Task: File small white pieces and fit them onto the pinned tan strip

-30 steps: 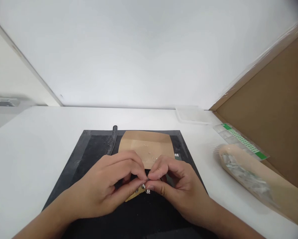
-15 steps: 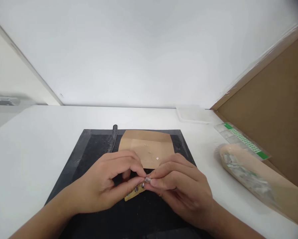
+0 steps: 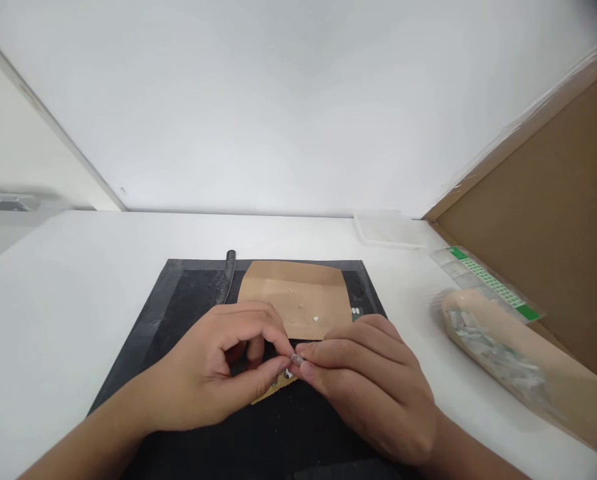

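In the head view my left hand (image 3: 228, 367) and my right hand (image 3: 378, 380) meet over a black mat (image 3: 213, 447). Both are closed in a pinch, fingertips almost touching. Between them is a small greyish, shiny piece (image 3: 297, 359), too small to name. Just below the fingertips lies a yellow strip (image 3: 268, 395) bearing a few round silvery bits, partly covered by my fingers. Behind my hands a tan sheet (image 3: 293, 283) rests on the mat, with a white dot and several tiny crumbs on it.
A dark curved stick (image 3: 227, 275) lies at the mat's back left. On the white table's right stand a tan tray (image 3: 573, 387) of clear plastic packets, a clear case with a green label (image 3: 493, 283) and a clear lid (image 3: 389, 230). A cardboard panel (image 3: 538, 173) borders the right.
My right hand has turned so its back shows more, its fingers drawn closer together. A small white-dotted bit at the tan sheet's right edge now shows. My left hand has barely moved.
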`<action>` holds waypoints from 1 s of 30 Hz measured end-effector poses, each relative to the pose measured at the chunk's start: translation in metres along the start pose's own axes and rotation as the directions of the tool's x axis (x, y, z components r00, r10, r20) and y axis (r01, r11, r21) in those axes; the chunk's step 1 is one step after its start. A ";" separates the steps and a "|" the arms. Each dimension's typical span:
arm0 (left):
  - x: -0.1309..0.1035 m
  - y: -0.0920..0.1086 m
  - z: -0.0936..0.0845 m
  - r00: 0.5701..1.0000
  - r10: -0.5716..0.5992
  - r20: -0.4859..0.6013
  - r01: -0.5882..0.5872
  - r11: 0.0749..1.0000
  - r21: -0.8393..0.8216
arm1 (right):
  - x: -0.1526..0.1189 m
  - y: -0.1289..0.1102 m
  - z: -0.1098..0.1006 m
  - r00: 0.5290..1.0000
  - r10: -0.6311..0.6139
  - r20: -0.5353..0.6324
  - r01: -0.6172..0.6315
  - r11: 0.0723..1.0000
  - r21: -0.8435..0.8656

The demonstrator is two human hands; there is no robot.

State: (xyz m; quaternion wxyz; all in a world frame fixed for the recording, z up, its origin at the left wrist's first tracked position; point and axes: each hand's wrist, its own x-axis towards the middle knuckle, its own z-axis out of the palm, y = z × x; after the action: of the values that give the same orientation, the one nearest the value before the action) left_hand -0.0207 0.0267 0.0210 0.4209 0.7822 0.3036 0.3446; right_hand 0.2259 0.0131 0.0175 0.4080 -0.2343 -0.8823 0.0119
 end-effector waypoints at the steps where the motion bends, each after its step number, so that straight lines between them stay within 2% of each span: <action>1: 0.000 0.001 0.000 1.000 -0.006 -0.002 0.006 1.000 -0.003 | 0.001 0.000 -0.001 1.000 -0.007 0.006 0.007 1.000 -0.012; 7: 0.001 0.002 0.007 0.997 -0.068 -0.038 0.067 0.997 -0.042 | 0.005 -0.002 -0.005 0.998 -0.041 0.038 0.043 0.998 -0.045; 10: 0.001 0.002 0.015 0.990 -0.102 -0.096 0.098 0.994 -0.049 | 0.006 -0.004 -0.004 0.996 -0.053 0.066 0.055 0.998 -0.029; 15: 0.002 0.004 0.022 0.976 -0.135 -0.173 0.126 0.990 -0.064 | 0.007 -0.006 -0.004 0.997 -0.060 0.047 0.061 0.998 -0.005; 24: -0.001 0.004 0.021 0.960 -0.250 -0.128 0.233 0.963 -0.136 | 0.008 -0.005 -0.006 0.997 -0.056 0.050 0.060 0.996 -0.068; 27: -0.003 0.000 0.025 0.958 -0.246 -0.147 0.228 0.965 -0.129 | 0.010 -0.006 -0.006 0.996 -0.065 0.057 0.070 0.994 -0.081; 30: -0.003 -0.004 0.030 0.961 -0.194 -0.195 0.192 0.981 -0.033 | 0.008 -0.006 -0.004 0.996 -0.068 0.052 0.072 0.994 -0.082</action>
State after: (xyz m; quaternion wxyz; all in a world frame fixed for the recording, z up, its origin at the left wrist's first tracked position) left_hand 0.0006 0.0128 0.0047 0.4257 0.7081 0.4161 0.3797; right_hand 0.2219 0.0109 0.0274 0.3764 -0.2197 -0.8994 -0.0334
